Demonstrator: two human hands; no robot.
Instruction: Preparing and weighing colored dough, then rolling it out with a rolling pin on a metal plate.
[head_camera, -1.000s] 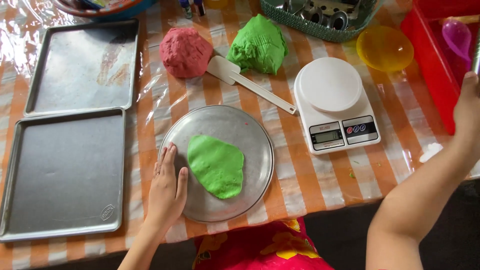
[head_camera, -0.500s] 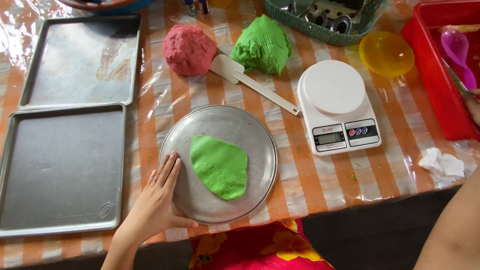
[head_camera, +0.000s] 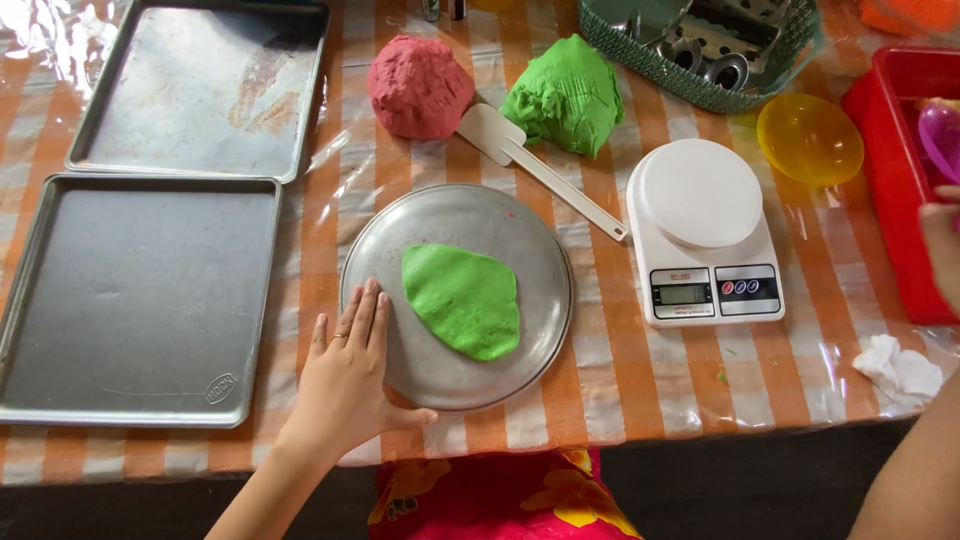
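Right hand (head_camera: 942, 250) mostly cut off at the frame edge, at the rim of a red bin (head_camera: 885, 180); its fingers are hidden, so cannot tell whether they grip anything. A purple utensil (head_camera: 940, 135) in the bin is only partly in view. The green basket (head_camera: 700, 50) at the top is cropped; the metal pieces inside are hard to identify.

Left hand (head_camera: 345, 385) lies flat, fingers (head_camera: 365, 320) spread slightly, holding nothing, fingertips resting on the near-left rim of a round metal plate (head_camera: 500, 215). Flattened green dough (head_camera: 462, 298) sits on the plate just right of the fingertips, not touching them.

Beyond the fingers: red dough ball (head_camera: 418, 85), green dough lump (head_camera: 565, 95), a white scraper (head_camera: 535, 165) between and in front of them. Left of the fingers, two baking trays (head_camera: 130, 290). Far right of the plate, a white kitchen scale (head_camera: 705, 230), a yellow bowl (head_camera: 808, 138), crumpled tissue (head_camera: 898, 368).

Table (head_camera: 610, 380) wears an orange-and-white checked cloth under clear, glaring plastic.
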